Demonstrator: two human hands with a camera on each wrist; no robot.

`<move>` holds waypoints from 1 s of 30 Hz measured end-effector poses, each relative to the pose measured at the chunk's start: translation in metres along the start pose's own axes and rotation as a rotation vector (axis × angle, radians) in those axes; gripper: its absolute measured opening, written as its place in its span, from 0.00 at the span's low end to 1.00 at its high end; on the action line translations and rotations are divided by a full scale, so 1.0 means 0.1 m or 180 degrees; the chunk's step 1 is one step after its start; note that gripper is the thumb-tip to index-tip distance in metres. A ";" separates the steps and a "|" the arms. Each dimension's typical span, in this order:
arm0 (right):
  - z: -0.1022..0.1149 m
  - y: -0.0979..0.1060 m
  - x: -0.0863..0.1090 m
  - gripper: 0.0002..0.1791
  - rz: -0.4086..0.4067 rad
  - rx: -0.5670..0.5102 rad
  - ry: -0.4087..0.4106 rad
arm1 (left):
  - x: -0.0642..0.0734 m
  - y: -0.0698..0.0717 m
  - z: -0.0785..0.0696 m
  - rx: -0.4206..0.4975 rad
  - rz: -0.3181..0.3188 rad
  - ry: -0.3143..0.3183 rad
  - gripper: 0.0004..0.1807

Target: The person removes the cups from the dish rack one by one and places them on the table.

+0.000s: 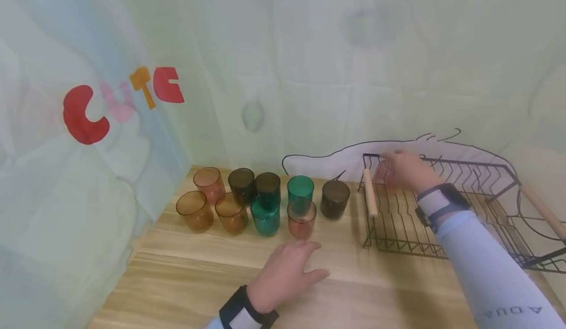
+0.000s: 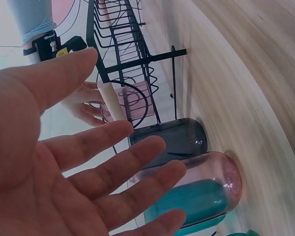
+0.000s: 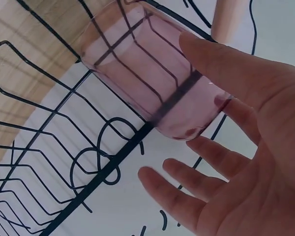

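Observation:
In the head view, my right hand (image 1: 409, 169) is at the back left corner of a black wire dish rack (image 3: 108, 168). Its thumb and index finger pinch a clear pink glass cup (image 3: 137, 73) near the base, mouth downward among the wires, as the right wrist view shows. The other fingers stand loosely off the cup. Over the table my left hand (image 1: 285, 270) hangs with spread fingers and holds nothing. Just beyond its fingertips stands another pink cup (image 1: 302, 225); a dark grey cup (image 1: 334, 201) is near the rack's left side.
Upright on the wooden table (image 1: 185, 270) stand two rows of coloured cups, among them amber (image 1: 194, 216), teal (image 1: 265, 223) and green (image 1: 300, 189) ones. The rack has wooden handles (image 1: 370, 191) at both ends. A printed cloth (image 1: 309, 98) hangs close behind.

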State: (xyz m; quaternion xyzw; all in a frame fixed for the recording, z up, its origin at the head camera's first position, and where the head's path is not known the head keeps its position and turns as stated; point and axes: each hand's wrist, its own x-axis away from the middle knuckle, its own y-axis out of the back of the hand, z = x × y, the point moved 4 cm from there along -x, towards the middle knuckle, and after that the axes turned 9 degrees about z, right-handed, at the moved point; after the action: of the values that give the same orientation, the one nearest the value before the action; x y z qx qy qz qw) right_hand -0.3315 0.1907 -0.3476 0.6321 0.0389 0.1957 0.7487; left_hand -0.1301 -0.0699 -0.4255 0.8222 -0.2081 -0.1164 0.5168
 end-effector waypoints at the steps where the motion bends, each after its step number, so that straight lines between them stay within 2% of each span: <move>1: 0.00 0.00 0.00 0.45 -0.0010 0.0021 0.0009 | 0.00 0.00 0.00 0.0004 -0.0003 0.0001 0.29; 3: 0.01 -0.01 0.01 0.43 -0.0041 0.0050 0.0058 | 0.01 0.01 -0.01 0.0013 0.0000 0.0007 0.29; 9: 0.03 -0.04 0.01 0.26 -0.0159 0.0188 0.0219 | 0.00 0.03 -0.01 -0.0062 -0.0014 -0.0012 0.30; 11: 0.03 -0.05 0.02 0.24 -0.0161 0.0188 0.0236 | 0.00 0.02 -0.01 -0.0092 -0.0020 -0.0007 0.30; 21: -0.06 -0.03 0.07 0.27 -0.0189 0.0120 0.0218 | -0.02 0.03 0.03 0.0020 -0.0013 0.0085 0.31; 26: -0.13 0.08 0.16 0.30 -0.0311 0.0019 0.0306 | -0.06 0.08 0.05 0.0046 -0.0138 0.0051 0.31; 30: -0.14 0.20 0.30 0.33 -0.0445 -0.0150 0.0378 | -0.06 0.14 0.07 0.0205 -0.0247 0.0008 0.31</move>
State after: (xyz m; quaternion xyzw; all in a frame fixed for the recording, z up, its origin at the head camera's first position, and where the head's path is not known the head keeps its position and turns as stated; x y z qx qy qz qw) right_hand -0.3135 0.2162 -0.3251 0.5973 0.1226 0.1809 0.7716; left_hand -0.1412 -0.0778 -0.4156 0.8460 -0.1791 -0.1286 0.4855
